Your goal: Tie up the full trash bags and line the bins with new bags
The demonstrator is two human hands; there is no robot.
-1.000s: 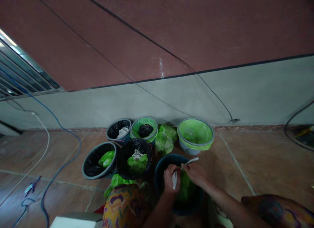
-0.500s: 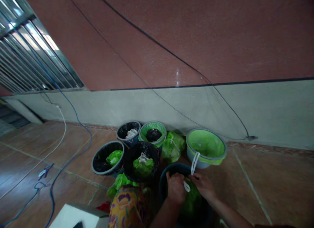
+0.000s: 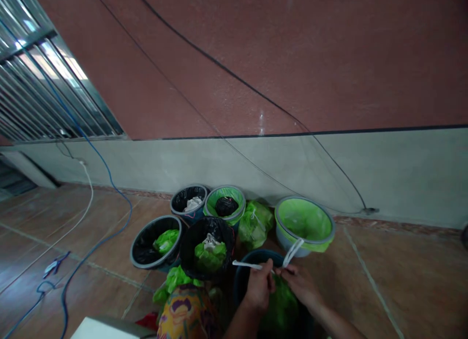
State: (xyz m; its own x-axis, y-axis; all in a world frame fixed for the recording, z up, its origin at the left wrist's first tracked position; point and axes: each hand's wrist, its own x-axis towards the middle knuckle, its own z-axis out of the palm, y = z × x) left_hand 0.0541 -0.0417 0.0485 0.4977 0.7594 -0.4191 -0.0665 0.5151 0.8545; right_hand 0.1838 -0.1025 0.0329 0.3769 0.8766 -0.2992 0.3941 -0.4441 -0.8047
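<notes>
My left hand (image 3: 259, 286) and my right hand (image 3: 300, 285) meet over a green plastic bag (image 3: 280, 307) that sits in a dark blue bin (image 3: 243, 275) at the bottom middle. Each hand pinches a white drawstring. The left drawstring end (image 3: 246, 265) sticks out to the left. The right drawstring loop (image 3: 293, 251) points up toward a grey bin lined with green (image 3: 304, 222). Both hands are closed on the strings.
Several more small bins stand against the wall: two black-lined ones (image 3: 153, 241) (image 3: 209, 246) with green bags inside, and two behind (image 3: 189, 201) (image 3: 224, 205). A loose tied green bag (image 3: 256, 223) lies between them. Blue and white cables (image 3: 91, 232) trail over the tiled floor at left.
Both hands stayed over the blue bin. The white strings were pulled apart: one end now points left, the other up to the right. The camera tilted up slightly.
</notes>
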